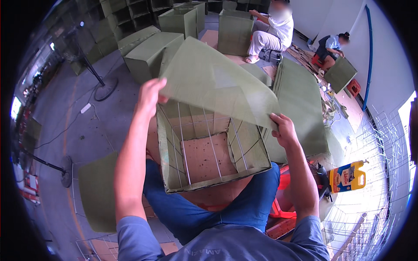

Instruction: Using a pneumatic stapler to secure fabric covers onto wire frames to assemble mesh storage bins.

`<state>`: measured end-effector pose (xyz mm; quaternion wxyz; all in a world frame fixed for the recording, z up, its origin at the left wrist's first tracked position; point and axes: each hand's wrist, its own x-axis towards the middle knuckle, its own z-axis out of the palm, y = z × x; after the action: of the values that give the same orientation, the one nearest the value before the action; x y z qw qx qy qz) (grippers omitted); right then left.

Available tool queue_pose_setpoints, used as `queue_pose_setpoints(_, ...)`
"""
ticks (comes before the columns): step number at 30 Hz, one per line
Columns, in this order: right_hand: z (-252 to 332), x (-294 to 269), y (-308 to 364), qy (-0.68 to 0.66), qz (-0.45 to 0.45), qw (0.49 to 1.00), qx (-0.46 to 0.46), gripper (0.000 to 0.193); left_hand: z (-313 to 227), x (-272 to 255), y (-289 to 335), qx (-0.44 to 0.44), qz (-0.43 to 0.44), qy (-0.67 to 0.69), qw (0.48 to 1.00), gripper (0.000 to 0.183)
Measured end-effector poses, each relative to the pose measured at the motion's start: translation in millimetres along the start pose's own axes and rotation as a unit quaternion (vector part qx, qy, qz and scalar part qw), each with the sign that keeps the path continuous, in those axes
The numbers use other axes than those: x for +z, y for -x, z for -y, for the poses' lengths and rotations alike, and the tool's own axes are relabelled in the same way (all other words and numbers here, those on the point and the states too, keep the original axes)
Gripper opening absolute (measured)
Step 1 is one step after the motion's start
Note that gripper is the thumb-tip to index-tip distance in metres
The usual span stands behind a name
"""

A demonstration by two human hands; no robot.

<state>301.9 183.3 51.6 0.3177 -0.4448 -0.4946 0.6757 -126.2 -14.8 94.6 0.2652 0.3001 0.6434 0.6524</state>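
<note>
Between my knees stands an open box (261, 150) with olive-green panels and thin metal wires across its opening; brown flooring shows through it. Above its far part I hold up a large olive-green sheet (213, 71), tilted and slightly blurred. My left hand (151, 95) pinches the sheet's near left corner between thumb and fingers. At the sheet's right corner, my right hand (285, 129) is closed on the edge, thumb on top. The sheet hides part of the box's far side.
Stacked green panels (300, 104) lie to the right, beyond a yellow jug (348, 176) and wire grids (370, 213). Finished-looking green boxes (152, 50) stand ahead. Two people (276, 28) sit working at the far right. Fan stands (104, 89) and a cable are at left.
</note>
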Motion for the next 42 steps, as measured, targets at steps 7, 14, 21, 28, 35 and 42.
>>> queue_pose_setpoints(7, -1, 29, -11, 0.17, 0.0, 0.985, -0.021, 0.027, 92, -70, 121, -0.197, -0.028, 0.059, 0.978, 0.024)
queue_pose_setpoints(14, -20, -16, 11, 0.203, 0.021, 0.979, 0.001, 0.024, 88, -55, 200, -0.163, 0.044, -0.019, 0.985, 0.039)
queue_pose_setpoints(21, -58, -42, 39, 0.201, 0.02, 0.979, 0.018, 0.027, 105, -58, 255, -0.142, 0.058, -0.08, 0.985, 0.049)
queue_pose_setpoints(28, -81, -56, 56, 0.179, 0.016, 0.984, 0.014, 0.029, 103, -55, 293, -0.122, 0.048, -0.149, 0.98, 0.049)
queue_pose_setpoints(35, -82, -57, 62, 0.201, -0.001, 0.98, -0.004, 0.03, 107, -50, 303, -0.063, 0.03, -0.223, 0.972, 0.047)
queue_pose_setpoints(42, -82, -56, 65, 0.307, -0.019, 0.951, -0.039, 0.031, 115, -49, 309, -0.029, 0.012, -0.26, 0.965, 0.044)
